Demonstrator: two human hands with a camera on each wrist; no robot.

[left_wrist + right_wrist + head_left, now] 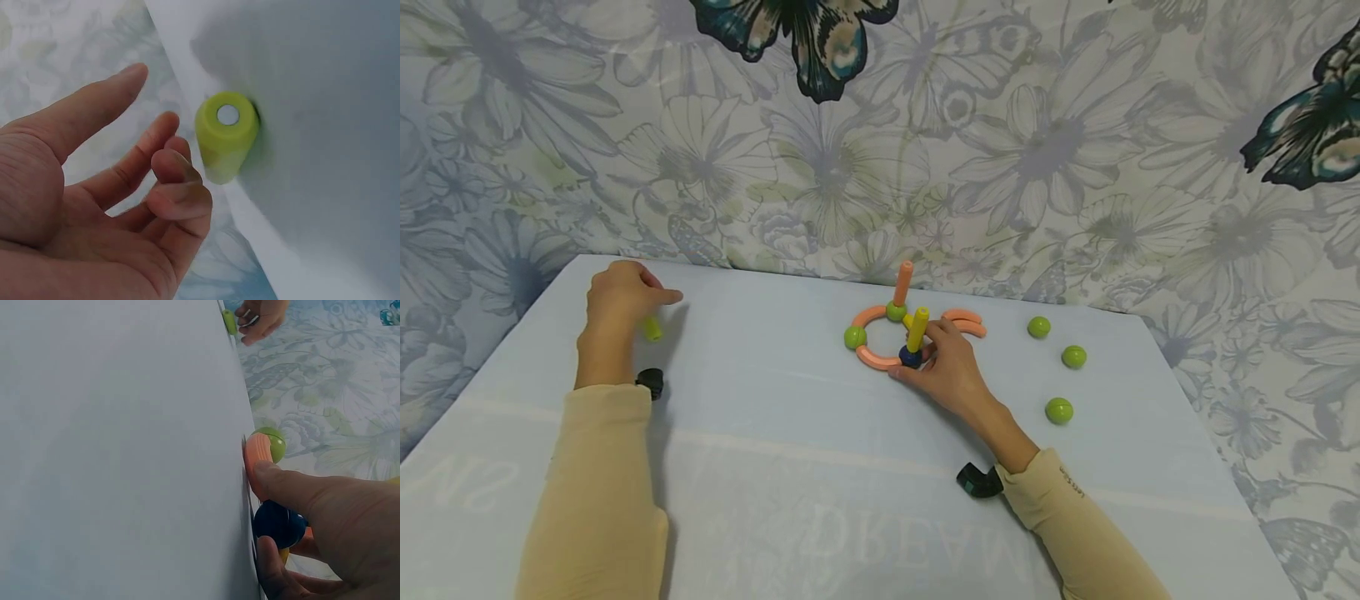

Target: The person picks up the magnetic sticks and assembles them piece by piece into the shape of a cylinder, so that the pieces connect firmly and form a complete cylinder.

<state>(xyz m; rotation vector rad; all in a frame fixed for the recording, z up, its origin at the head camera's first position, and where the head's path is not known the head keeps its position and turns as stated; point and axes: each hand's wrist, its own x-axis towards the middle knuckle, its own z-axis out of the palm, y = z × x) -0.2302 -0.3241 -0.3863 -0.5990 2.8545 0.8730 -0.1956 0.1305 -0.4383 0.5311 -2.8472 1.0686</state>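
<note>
Over the table's left side my left hand (619, 300) hovers with fingers loosely bent. Beside its fingertips stands a yellow-green magnetic rod (219, 150), a silver magnet in its end; a gap shows between them in the left wrist view. My right hand (951, 367) holds a ring of magnetic rods and balls at its dark blue ball (278, 524). The thumb lies on a curved orange rod (255, 453), and other fingers curl round the ball's far side. A yellow rod (917, 329) rises from that ball. An upright orange rod (903, 283) tops a green ball (896, 311) behind.
Two curved orange rods (966, 322) lie just behind the right hand. Farther right, three loose green balls rest on the white table (790, 500), one of them a green ball (1059, 411) nearest the front. A patterned wall (850, 183) borders the table's back edge.
</note>
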